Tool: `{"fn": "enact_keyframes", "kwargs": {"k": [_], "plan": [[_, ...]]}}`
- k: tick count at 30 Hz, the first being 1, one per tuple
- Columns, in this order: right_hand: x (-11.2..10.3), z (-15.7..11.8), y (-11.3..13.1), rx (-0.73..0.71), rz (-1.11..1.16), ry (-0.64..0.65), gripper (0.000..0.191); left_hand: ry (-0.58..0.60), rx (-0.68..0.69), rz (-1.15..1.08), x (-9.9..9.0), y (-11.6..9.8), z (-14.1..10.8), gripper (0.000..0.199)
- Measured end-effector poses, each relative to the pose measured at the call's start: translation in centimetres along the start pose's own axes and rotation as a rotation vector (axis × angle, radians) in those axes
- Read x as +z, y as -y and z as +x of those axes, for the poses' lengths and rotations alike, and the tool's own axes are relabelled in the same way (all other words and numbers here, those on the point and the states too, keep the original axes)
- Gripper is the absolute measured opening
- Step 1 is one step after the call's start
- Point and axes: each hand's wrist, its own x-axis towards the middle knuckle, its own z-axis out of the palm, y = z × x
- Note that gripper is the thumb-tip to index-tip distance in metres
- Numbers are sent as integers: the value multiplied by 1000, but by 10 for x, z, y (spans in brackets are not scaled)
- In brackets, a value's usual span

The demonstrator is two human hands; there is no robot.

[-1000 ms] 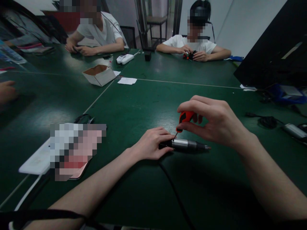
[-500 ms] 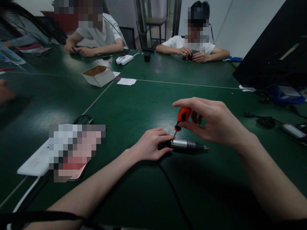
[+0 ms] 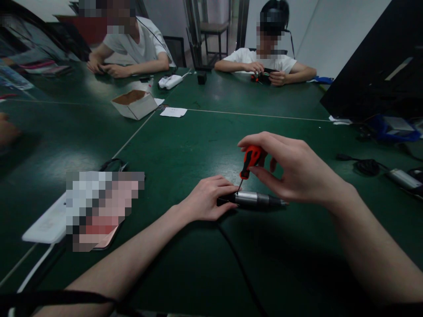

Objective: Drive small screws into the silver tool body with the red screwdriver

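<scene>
My left hand (image 3: 211, 198) is closed around the black rear end of a pen-shaped, black and silver rotary tool (image 3: 249, 199), which lies on the green table with its tip to the right. A black cord (image 3: 236, 255) runs toward me from under that hand. Above the tool, my right hand (image 3: 286, 167) grips a small red and black screwdriver (image 3: 251, 160) by its handle. The screwdriver stands slightly tilted, its thin shaft reaching down to the tool's body beside my left fingertips. Whether its tip sits in a screw is too small to make out.
A white power bank-like slab (image 3: 49, 220) and a pink phone-like slab (image 3: 110, 235) lie on the left. Farther back are an open cardboard box (image 3: 135, 108) and white paper (image 3: 173, 112). Cables and an adapter (image 3: 405, 182) lie right. Two people sit across the table.
My right hand's grip on the screwdriver has shifted slightly, and the handle has turned, showing more black. My left hand and the tool stay in place.
</scene>
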Motion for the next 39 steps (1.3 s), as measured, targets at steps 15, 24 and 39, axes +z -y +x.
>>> {"fn": "enact_keyframes", "kwargs": {"k": [15,24,39], "plan": [[0,0,2,15,-99,-7,30,0,-4,-6,-2,-1,0,31],[1,1,4,47,-15,22,44,1,-4,13,0,1,-1,33],[9,2,7,-6,-198,-82,26,-34,-12,12,1,-1,-2,32]]}}
